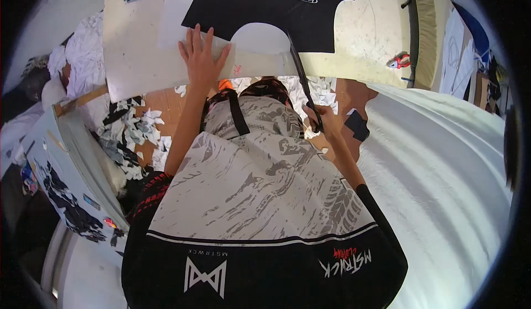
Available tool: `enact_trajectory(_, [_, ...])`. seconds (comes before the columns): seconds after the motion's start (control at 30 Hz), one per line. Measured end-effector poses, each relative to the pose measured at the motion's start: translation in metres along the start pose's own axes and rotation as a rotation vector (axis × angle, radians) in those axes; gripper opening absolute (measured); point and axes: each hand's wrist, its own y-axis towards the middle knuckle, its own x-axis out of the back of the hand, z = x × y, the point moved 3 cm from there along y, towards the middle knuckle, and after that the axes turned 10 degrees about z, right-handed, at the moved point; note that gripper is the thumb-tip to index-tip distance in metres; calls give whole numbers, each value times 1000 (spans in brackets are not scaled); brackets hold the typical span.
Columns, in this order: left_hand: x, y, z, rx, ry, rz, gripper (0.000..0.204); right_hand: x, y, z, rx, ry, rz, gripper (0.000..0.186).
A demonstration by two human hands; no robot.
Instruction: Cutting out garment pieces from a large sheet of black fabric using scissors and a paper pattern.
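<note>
A black fabric panel (pixel 265 10) with white printing lies flat on the table, a curved neckline cut into its near edge. Fingers spread, my left hand (pixel 203 57) presses on the pale sheet under the panel, its fingertips at the panel's near left edge. In my right hand (pixel 329 122) are the handles of large dark scissors (pixel 301 68), held below the table's front edge. Their long blades point away from me, and the tips reach the panel beside the right end of the neckline curve. How far the blades are apart I cannot tell.
Red-handled pliers (pixel 399 61) lie near the right end of the cream table (pixel 365 38). Fabric scraps (pixel 130 134) litter the brown floor to the left and under the table. White cloth (pixel 426 182) spreads out on the right. A light panel (pixel 83 182) stands at left.
</note>
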Motion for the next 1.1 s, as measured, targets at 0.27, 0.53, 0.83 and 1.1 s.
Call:
enact_trajectory(0.27, [32,-4,28,11,13,-27,68,14,-3,0,-14,-202,68,38])
enact_trajectory(0.53, [37,-12,-35,384,-19,-75,98,6,3,43,-19,-106,334,41])
enact_trajectory(0.83, [32,-15,-45,395,-56,1,122,-18,19,129,24,-410,290,42])
enact_trajectory(1.1, [35,-22,-39,377,-64,-56,122,29,33,128,-50,-498,342,42])
